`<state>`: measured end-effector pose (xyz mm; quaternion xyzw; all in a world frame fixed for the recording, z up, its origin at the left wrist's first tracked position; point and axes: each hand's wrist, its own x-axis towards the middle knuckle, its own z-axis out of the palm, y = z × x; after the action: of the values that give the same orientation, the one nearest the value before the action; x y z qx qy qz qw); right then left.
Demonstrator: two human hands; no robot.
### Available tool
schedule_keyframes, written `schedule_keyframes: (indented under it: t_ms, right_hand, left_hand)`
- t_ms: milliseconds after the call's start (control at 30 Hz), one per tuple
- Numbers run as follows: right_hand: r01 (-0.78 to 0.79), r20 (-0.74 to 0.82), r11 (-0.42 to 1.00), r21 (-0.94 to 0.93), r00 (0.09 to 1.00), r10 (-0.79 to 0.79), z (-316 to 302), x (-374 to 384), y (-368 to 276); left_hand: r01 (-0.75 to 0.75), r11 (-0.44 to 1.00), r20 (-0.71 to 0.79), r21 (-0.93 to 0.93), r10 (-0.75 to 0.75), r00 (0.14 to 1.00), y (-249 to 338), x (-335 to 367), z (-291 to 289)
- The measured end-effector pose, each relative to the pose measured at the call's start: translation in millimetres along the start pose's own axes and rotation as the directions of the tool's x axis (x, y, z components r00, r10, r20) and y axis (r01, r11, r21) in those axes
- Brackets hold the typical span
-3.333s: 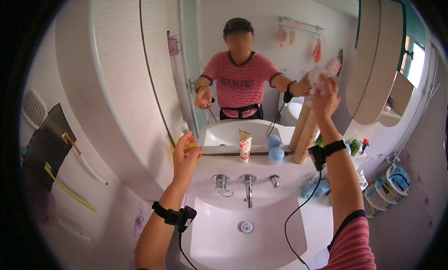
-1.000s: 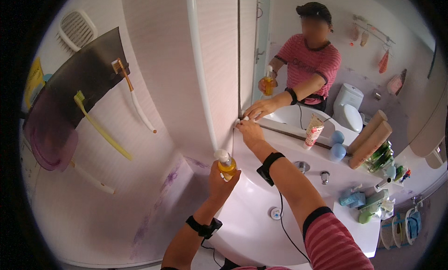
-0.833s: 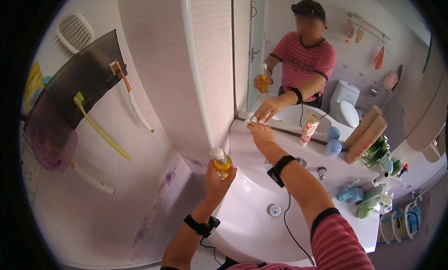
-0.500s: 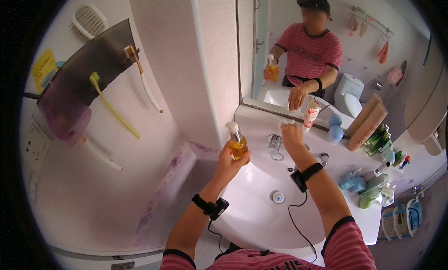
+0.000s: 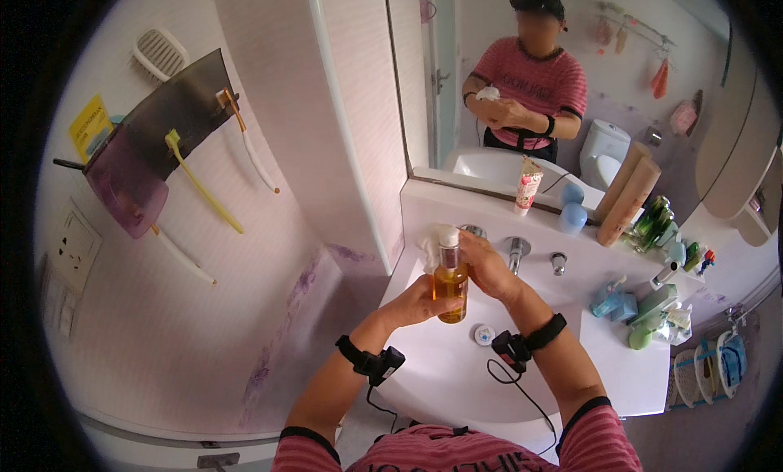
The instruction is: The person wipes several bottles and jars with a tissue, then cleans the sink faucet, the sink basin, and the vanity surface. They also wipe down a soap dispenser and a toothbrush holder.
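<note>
Over the sink, my left hand (image 5: 418,302) is wrapped round a clear pump bottle (image 5: 451,291) of amber liquid, which stands upright with its white pump head at the top. My right hand (image 5: 488,268) is closed at the bottle's upper right side. Just behind the bottle neck a crumpled white cloth or tissue (image 5: 431,247) shows, apparently in the right hand; the mirror also shows it by my hands. The bottle hides the right fingertips.
Below my hands lies the white sink (image 5: 522,390), with a faucet (image 5: 515,250) behind. A tube (image 5: 528,188), a blue round container (image 5: 572,219) and several bottles line the ledge under the mirror (image 5: 603,72). Toothbrushes (image 5: 204,182) hang on the left wall.
My right hand has come from the back ledge to the bottle, bringing the white cloth or tissue. My left hand has moved the bottle right and nearer, over the sink.
</note>
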<state>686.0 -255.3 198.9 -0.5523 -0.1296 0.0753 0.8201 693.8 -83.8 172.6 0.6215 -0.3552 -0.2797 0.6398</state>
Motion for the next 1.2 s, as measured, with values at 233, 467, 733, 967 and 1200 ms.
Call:
schedule_keyframes:
  t_ms: [233, 467, 733, 967, 1200]
  right_hand:
    - [0.213, -0.237, 0.914, -0.345, 0.923, -0.304, 9.0, -32.0, 14.9]
    - [0.299, -0.106, 0.529, -0.794, 0.789, -0.605, 9.1, -68.7, 31.5]
    - [0.389, 0.136, 0.244, -0.888, 0.731, -0.669, -4.5, -82.0, 25.3]
    - [0.368, 0.347, -0.097, -0.925, 0.712, -0.610, 32.1, -38.9, -1.1]
    - [0.402, 0.233, 0.105, -0.910, 0.702, -0.673, 14.5, -42.1, 14.5]
  left_hand:
    - [-0.041, 0.984, -0.149, -0.172, 0.015, 0.989, -5.6, 2.7, 4.6]
    - [-0.137, 0.990, -0.264, 0.014, 0.136, 0.955, -7.8, 14.0, 11.9]
    - [0.026, 0.971, -0.520, 0.238, 0.104, 0.848, -27.9, 13.1, 2.3]
    - [0.337, 0.733, -0.621, 0.591, 0.147, 0.770, -11.3, 20.7, 26.4]
    - [0.276, 0.738, -0.593, 0.615, 0.202, 0.780, -19.5, 21.3, 17.8]
